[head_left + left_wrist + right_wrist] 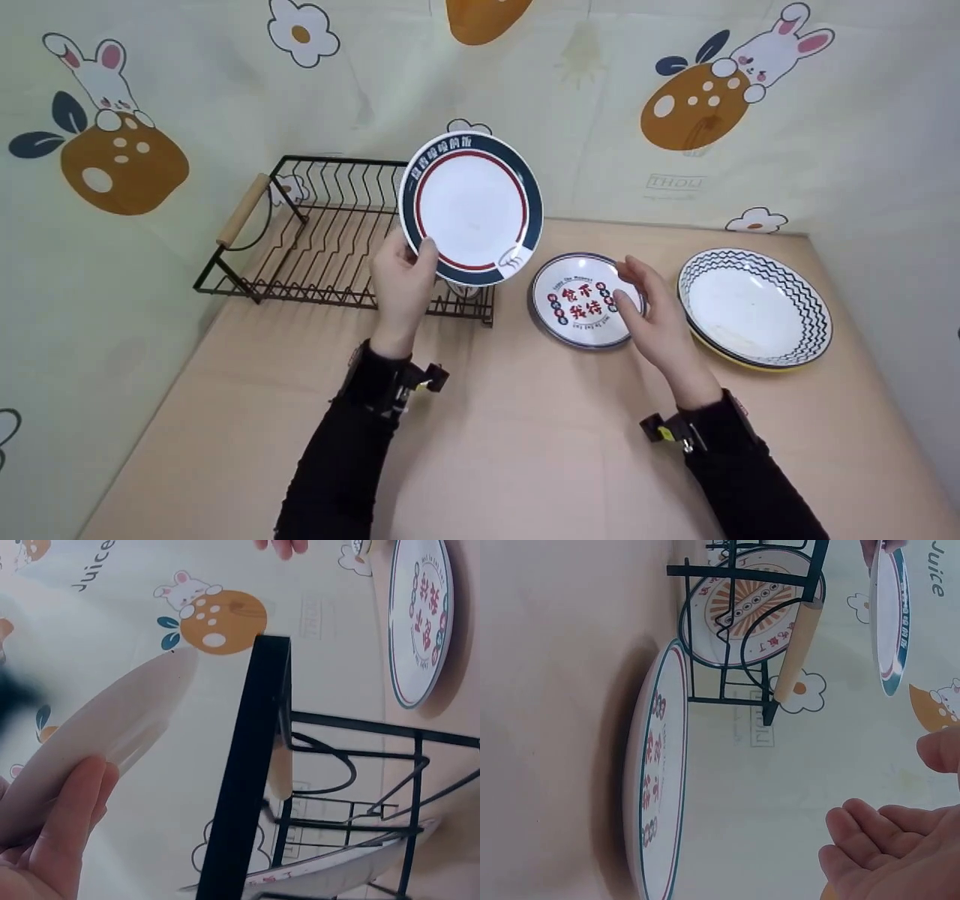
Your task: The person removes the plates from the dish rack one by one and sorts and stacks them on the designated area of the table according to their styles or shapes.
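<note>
A round white plate [472, 210] with a dark green rim band and a red ring is raised in front of the rack's right end. My left hand [403, 292] grips its lower left edge, thumb on the face. In the left wrist view the plate's pale underside [112, 720] shows. My right hand [664, 330] holds nothing; its fingers extend over the right edge of a plate [577, 300] with red characters, which lies on the table. The right wrist view shows that hand [900, 847] palm up in the picture, apart from that plate.
A black wire dish rack [345, 160] with a wooden handle [244, 210] stands at the back left. One patterned plate [754, 607] stands in it. A large white bowl [750, 307] with wavy black lines sits at the right, above something yellow-edged. A printed cloth hangs behind.
</note>
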Tool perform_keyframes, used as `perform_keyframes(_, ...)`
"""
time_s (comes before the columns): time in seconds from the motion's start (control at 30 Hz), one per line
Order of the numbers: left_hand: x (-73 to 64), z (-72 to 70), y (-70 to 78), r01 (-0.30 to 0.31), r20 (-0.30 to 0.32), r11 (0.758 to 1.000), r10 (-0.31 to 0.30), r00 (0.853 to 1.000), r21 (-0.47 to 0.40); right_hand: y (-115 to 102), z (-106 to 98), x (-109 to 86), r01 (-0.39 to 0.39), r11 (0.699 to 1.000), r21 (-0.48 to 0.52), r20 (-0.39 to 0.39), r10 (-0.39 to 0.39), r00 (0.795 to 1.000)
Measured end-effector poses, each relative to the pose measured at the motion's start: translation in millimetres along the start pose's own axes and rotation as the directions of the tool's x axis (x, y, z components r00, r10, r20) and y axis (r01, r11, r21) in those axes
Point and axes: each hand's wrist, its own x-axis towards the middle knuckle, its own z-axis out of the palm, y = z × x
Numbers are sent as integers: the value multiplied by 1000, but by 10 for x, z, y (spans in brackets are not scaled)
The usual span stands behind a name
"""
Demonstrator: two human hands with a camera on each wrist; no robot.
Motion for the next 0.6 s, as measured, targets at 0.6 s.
perform_keyframes(0.6,-219,261,-41,15,126,999,-10,992,-32,-15,71,-13,24,997,70,5,-25,1000)
